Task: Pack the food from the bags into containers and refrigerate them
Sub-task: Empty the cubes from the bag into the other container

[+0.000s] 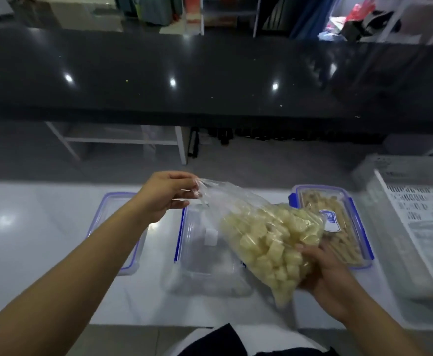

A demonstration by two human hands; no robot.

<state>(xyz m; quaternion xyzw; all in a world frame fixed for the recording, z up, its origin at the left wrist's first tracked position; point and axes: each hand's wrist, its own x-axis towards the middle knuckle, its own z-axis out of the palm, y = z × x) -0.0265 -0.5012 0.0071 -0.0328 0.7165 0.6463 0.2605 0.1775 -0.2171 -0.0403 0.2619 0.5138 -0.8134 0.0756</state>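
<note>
While left hand (167, 195) pinches bag (264, 235) — right hand (323, 272) half-hidden beneath, container (205, 255) blurred.

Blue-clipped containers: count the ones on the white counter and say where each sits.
3. A container lies partly under the left forearm; an empty container sits in the middle beneath the bag; a filled container stands to the right. More could lie outside the view.

Surface: I see a white table (43, 240).
Centre: empty clear container (205, 263).
Left of it: blue-rimmed lid (107, 204).
Right of it: container of brown sticks (343, 227).
</note>
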